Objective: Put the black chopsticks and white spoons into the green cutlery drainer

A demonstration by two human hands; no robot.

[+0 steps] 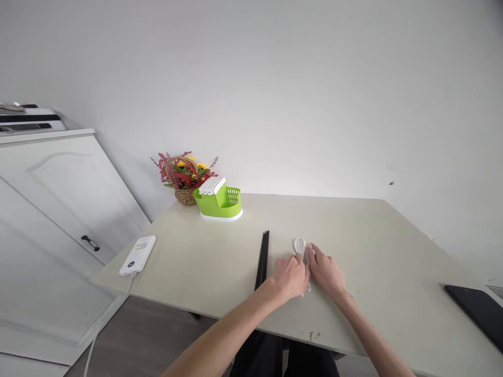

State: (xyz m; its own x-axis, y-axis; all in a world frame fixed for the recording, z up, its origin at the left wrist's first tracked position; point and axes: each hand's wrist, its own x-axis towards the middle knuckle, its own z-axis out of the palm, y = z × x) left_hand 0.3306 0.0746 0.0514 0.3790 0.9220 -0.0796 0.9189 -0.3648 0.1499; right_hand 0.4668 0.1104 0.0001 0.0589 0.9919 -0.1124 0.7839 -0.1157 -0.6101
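Observation:
My left hand [290, 276] and my right hand [326, 273] rest side by side on the beige table [373, 246], both touching white spoons [301, 246] that lie between them. One spoon bowl shows beyond my left fingertips; a second white piece sits under my right fingers. Whether either hand grips a spoon is unclear. Black chopsticks [262, 259] lie just left of my left hand, pointing away from me. A green and white cutlery holder [218, 201] stands at the far left of the table.
A wicker basket of flowers [184, 176] stands behind the holder by the wall. A white power bank [138, 254] with a cable lies at the left edge. A dark tablet [477, 309] lies at the right edge. A white cabinet [58, 193] stands left.

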